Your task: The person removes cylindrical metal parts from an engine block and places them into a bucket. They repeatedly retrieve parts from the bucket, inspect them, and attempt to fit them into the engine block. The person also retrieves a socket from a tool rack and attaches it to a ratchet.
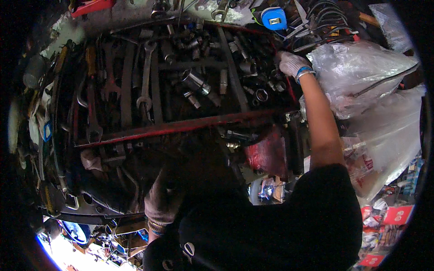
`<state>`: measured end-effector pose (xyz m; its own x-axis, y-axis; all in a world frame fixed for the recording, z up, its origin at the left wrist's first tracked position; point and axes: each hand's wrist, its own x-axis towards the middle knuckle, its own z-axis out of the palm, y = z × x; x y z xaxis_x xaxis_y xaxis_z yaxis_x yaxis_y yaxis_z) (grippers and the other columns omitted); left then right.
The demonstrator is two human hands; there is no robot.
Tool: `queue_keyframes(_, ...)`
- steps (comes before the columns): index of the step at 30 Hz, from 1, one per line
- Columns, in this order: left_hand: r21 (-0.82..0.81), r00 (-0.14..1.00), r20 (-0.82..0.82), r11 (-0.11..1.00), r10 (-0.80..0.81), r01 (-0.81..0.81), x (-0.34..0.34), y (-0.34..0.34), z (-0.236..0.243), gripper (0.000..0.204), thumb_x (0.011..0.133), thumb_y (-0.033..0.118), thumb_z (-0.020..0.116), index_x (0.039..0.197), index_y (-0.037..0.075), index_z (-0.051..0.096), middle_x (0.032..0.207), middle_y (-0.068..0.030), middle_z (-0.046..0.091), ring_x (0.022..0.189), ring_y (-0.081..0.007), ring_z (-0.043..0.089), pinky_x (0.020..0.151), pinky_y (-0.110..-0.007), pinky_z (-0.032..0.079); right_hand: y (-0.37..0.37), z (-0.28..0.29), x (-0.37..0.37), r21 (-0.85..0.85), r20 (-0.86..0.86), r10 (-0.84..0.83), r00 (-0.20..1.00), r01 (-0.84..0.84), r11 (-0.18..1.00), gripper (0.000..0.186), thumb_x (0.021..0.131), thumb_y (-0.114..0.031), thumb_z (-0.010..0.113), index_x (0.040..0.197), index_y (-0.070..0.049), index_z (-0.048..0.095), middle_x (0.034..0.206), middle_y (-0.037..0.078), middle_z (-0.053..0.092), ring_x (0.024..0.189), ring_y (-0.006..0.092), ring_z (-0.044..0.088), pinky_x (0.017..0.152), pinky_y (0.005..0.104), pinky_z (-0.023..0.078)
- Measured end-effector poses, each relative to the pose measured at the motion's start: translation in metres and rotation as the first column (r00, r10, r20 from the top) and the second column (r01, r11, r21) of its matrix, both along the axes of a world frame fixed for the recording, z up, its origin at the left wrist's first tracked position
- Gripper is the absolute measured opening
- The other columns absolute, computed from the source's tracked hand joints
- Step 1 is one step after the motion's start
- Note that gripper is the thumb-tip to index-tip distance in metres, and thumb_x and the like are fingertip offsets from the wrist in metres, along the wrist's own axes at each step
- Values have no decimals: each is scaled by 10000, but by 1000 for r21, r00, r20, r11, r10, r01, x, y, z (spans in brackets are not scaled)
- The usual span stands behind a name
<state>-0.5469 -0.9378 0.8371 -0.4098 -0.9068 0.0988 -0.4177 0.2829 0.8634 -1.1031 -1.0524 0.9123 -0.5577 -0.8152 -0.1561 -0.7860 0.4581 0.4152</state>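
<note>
A wide red-edged metal tool tray (190, 124), split by dark dividers, holds spanners and sockets. My right hand (293, 64), in a pale knitted glove, is closed at the tray's right edge, its fingers curled over the rim. Near it in the tray lie a ring-shaped socket (261, 95) and other small sockets. My left hand (162, 198), also gloved, is low in front of the tray, close to my body. Deep shadow hides its fingers. A large chrome socket (196, 81) lies mid-tray, right of a long combination spanner (147, 77).
Clear plastic bags (361, 72) bulge beside my right arm. A blue tape measure (274, 18) and scissors (302, 22) lie beyond the tray's far right corner. Below the tray are a red object (266, 153) and more dark tools. Long-handled tools (54, 117) crowd the left side.
</note>
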Motion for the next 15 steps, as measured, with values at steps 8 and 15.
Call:
queue_keyframes(8, 10, 1000, 10, 1000, 15, -15, 2, 4, -3, 659, 774, 116, 797, 1381, 43, 550, 966, -131, 729, 811, -259, 724, 699, -336, 579, -52, -56, -50, 39, 76, 219, 973, -222, 974, 531, 932, -359, 571, 1427, -172, 523, 1496, 129, 477, 1339, 324, 489, 1121, 425, 381)
queue_keyframes(15, 15, 1000, -7, 1000, 9, -9, 2, 4, -10, 655, 772, 89, 785, 1378, 31, 542, 982, -126, 729, 837, -253, 724, 705, -335, 580, -50, -13, 1, 118, 226, 40, 973, -68, 991, 706, 758, -306, 708, 1428, -179, 525, 1417, 148, 559, 1278, 340, 548, 1069, 409, 444)
